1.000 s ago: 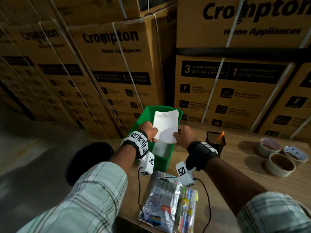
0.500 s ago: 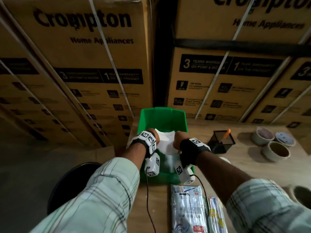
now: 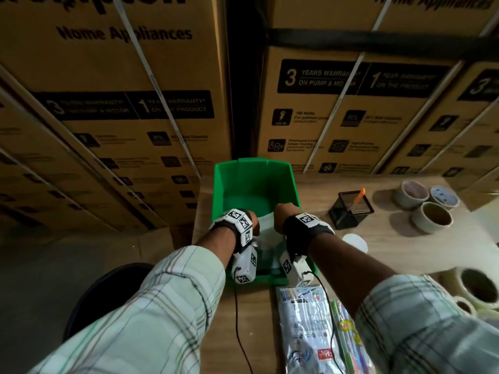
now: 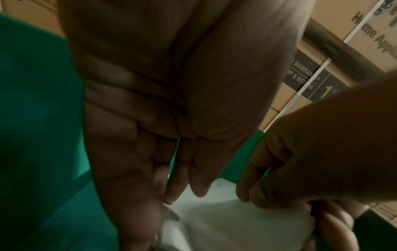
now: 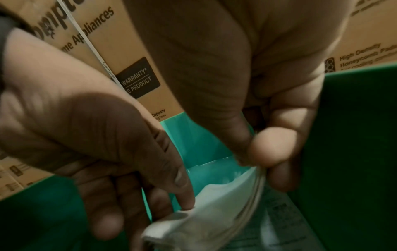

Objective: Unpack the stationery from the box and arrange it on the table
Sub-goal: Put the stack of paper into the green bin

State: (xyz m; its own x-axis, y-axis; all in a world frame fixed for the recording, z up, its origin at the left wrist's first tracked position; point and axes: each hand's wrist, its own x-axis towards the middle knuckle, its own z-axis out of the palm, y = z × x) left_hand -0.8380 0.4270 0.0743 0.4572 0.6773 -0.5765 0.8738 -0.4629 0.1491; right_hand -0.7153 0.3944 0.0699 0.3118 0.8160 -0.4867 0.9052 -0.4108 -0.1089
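Observation:
A green plastic box (image 3: pixel 224 184) stands at the table's back left edge. Both my hands are down inside it, on a white pack of paper (image 3: pixel 267 229) in clear wrap. My left hand (image 3: pixel 253 221) pinches the pack's left edge, thumb on top (image 4: pixel 199 186). My right hand (image 3: pixel 279 215) pinches the right edge of the white pack (image 5: pixel 225 200) between thumb (image 5: pixel 270 149) and fingers. The pack lies tilted, low in the box. The rest of the box floor shows bare green.
Two packs of pens (image 3: pixel 307 327) lie on the table in front of the box. A black mesh holder (image 3: pixel 351 209) with an orange item stands to the right, with tape rolls (image 3: pixel 432 217) beyond. Cardboard cartons (image 3: pixel 351 117) wall the back. A black stool (image 3: pixel 108 292) sits lower left.
The white pack, held upright above the box a second ago, has come down into the box with both hands still on it. The head view has shifted right and closer.

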